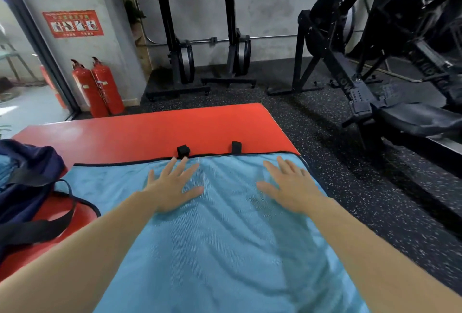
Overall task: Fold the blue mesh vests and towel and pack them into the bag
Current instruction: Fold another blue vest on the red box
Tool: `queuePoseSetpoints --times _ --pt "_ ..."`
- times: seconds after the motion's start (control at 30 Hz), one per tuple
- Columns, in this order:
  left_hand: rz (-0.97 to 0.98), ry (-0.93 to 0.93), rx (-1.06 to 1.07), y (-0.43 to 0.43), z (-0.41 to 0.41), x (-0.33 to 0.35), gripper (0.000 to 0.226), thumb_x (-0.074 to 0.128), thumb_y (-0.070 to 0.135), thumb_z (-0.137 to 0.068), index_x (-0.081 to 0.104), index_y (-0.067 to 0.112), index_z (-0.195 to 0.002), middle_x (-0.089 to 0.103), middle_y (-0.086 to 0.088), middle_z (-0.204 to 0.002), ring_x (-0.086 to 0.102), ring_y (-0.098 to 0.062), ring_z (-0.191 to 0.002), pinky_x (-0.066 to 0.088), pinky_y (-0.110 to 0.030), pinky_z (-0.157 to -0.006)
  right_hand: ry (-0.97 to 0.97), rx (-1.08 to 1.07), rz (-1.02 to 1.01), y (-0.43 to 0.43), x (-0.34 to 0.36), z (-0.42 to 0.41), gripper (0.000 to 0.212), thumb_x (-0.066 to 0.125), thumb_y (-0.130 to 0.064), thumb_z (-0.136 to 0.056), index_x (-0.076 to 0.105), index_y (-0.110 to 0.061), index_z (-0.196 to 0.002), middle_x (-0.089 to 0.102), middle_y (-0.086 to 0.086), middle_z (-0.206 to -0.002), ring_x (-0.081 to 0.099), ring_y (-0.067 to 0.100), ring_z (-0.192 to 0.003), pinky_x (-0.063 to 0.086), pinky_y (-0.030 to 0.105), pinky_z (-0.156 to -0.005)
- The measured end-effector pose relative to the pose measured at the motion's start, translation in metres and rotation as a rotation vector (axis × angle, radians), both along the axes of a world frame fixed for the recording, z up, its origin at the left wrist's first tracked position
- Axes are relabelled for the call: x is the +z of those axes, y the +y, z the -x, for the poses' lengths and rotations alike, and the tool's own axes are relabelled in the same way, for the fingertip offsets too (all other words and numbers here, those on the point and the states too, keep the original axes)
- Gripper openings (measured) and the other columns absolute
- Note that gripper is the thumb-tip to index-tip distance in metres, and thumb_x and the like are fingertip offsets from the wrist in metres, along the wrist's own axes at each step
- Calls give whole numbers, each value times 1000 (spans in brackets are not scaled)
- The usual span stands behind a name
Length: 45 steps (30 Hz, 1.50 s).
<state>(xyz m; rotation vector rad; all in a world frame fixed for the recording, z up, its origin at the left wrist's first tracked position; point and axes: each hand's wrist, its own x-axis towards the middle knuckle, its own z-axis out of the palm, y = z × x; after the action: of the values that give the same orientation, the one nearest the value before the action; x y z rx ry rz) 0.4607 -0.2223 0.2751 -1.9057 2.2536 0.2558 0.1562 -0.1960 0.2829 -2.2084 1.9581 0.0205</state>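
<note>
- Blue mesh cloth (pixel 225 250) with a thin black border lies spread flat on the red mat (pixel 175 127). It covers the near and right part of the mat and has soft wrinkles. We cannot tell if it is a vest or the towel.
- Our left hand (pixel 172 186) lies palm down on the cloth with straight, spread fingers. It holds nothing, and its fingertips reach almost to the cloth's far edge on the mat.
- Our right hand (pixel 291 187) lies in the same way, flat with the fingers apart, nearer to the mat's right edge. The two hands are well apart.
- Two short black tabs (pixel 183 150) rest on the bare red surface of the mat, just past the cloth's far border.
- Dark blue bag (pixel 27 175) with black straps sits on the left side of the mat, and one strap touches the cloth's left edge.
- Black speckled floor (pixel 350 187) surrounds the mat.
- Two red fire extinguishers (pixel 100 87) stand by the wall behind the mat's far left corner, below a red sign (pixel 73 23).
- Black rowing machines (pixel 182 37) stand upright beyond the mat's far edge, and more dark gym equipment (pixel 362 75) stands to the right of the mat.
</note>
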Motion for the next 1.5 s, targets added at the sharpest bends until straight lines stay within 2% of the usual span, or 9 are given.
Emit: queuePoseSetpoints --times 0.1,0.23,0.4,0.57,0.67,0.8,1.0,1.23,1.5 --pt "-50 -52 14 2 -7 -3 93 4 89 -68 -10 49 -150 -13 15 -162 -13 -14 -150 0 -57 -118 142 -131 19 -26 -9 26 59 18 -59 -98 23 -29 -149 24 1 -154 28 29 -135 28 47 -107" --pt "139 45 37 -22 -15 20 61 45 55 -96 26 35 -150 25 12 -158 29 -17 -143 29 -47 -112 323 -207 261 -52 -5 37 38 32 -34 -101 47 -18 -132 48 5 -136 40 27 -123 34 42 -99" --pt "114 -30 251 -58 -39 32 53 53 23 -91 38 28 -143 50 3 -141 48 -22 -128 30 -46 -106 168 -32 235 -91 -2 19 44 47 -12 -90 43 -22 -133 51 0 -132 35 26 -124 30 41 -98" --pt "-22 -161 208 -80 -39 46 14 56 26 -87 54 25 -100 60 6 -106 53 -20 -103 26 -49 -104 170 -103 -16 -119 10 12 35 50 -13 -76 50 -31 -106 46 8 -118 32 33 -116 29 54 -105" --pt "-14 -171 149 -80 -35 47 14 61 29 -81 55 19 -90 62 3 -93 55 -19 -90 33 -41 -90 298 -37 -22 -117 14 5 26 58 -13 -77 56 -25 -100 49 2 -105 36 24 -105 25 48 -107" --pt "204 -23 95 -59 -42 55 15 61 24 -82 48 18 -77 52 4 -74 48 -16 -70 31 -29 -62 257 40 154 -98 23 12 15 55 -15 -79 43 -22 -74 47 -6 -81 48 21 -89 29 35 -84" --pt "381 13 -67 15 -61 86 8 59 37 -88 56 30 -89 64 9 -82 57 -19 -80 31 -38 -98 214 107 319 -24 60 31 15 56 -20 -83 46 -24 -93 43 -10 -65 49 21 -74 26 34 -80" --pt "215 -301 -213 139 -54 39 16 50 41 -89 61 32 -98 67 14 -98 60 -9 -97 27 -34 -88 308 27 85 98 21 44 26 54 -19 -84 55 -37 -103 60 -12 -107 47 14 -117 21 42 -103" --pt "367 -255 -74 187 -48 64 16 50 42 -94 56 28 -91 63 10 -86 53 -15 -82 26 -35 -89 192 -136 215 149 38 54 16 56 -14 -82 52 -28 -89 56 -8 -93 45 18 -108 26 39 -94"
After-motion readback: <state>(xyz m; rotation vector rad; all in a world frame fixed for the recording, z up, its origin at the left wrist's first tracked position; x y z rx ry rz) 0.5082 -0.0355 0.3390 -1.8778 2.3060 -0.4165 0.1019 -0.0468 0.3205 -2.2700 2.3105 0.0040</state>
